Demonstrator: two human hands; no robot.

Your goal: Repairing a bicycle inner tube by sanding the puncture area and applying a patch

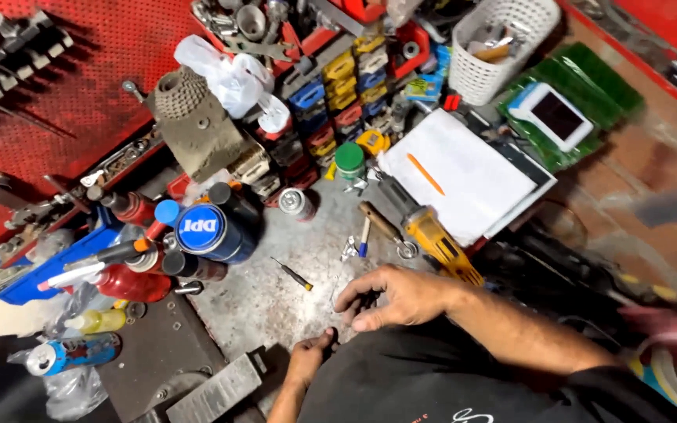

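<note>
pinching a small dark part [368, 300] w/ my right hand [401, 298]; left hand [311, 356] curled beside, grip unclear. screwdriver [293, 274] untouched, work looks early.

Blue round can lid [200, 228] with white label, sits about 9 o'clock on table [276, 298]. Small silver can [297, 203] just past it toward 11. Blue-and-red spray can [68, 354] lying flat way out at 8 o'clock. White tablet-ish device with dark screen [555, 116] up at 2 o'clock, on green packets [601, 78]. Blue carton [425, 84] at 12, text too blurry.
</note>
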